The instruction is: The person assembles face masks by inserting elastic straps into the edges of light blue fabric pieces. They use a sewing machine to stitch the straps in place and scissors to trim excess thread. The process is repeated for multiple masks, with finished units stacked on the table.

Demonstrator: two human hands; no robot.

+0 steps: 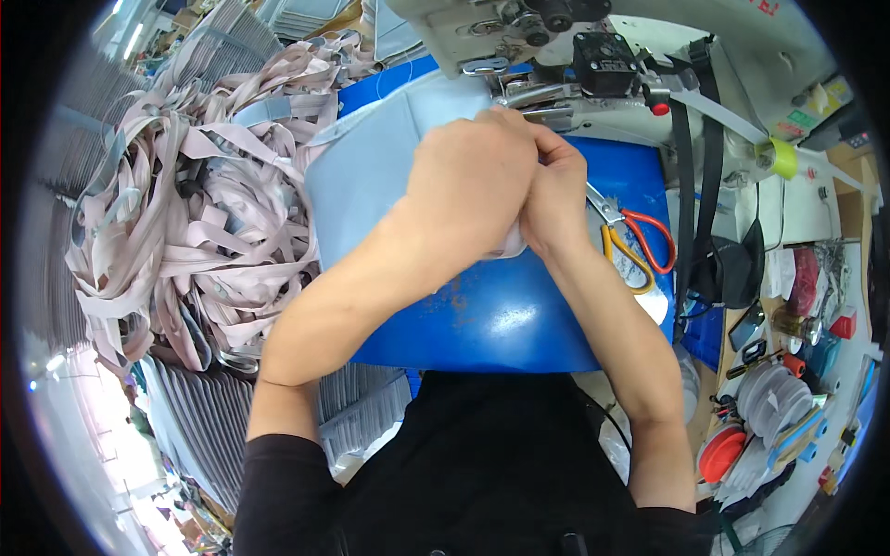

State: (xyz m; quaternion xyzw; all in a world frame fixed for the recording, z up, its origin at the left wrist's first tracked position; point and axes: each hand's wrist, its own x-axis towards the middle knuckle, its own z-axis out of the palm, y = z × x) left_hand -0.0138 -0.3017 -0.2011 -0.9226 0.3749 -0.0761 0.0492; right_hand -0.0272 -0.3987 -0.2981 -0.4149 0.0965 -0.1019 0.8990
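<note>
My left hand (pixel 475 181) reaches over the right part of a light blue fabric panel (pixel 357 181), just below the sewing machine head (pixel 519 37). It is closed, knuckles up, with most of its fingers hidden. Pressed against it, my right hand (pixel 556 190) is curled in a pinch. Whatever the fingertips hold is covered by the hands. A bit of pale pinkish material (pixel 512 243) peeks out under the wrists. Right of my right hand lie scissors (pixel 629 236) with one red and one orange handle loop.
A heap of pinkish-grey straps (pixel 232 204) fills the left side, with stacked grey-blue panels (pixel 199 431) below it. The blue table surface (pixel 505 320) shows in front of me. White discs (pixel 774 398), an orange-red disc (pixel 721 454) and small tools crowd the right.
</note>
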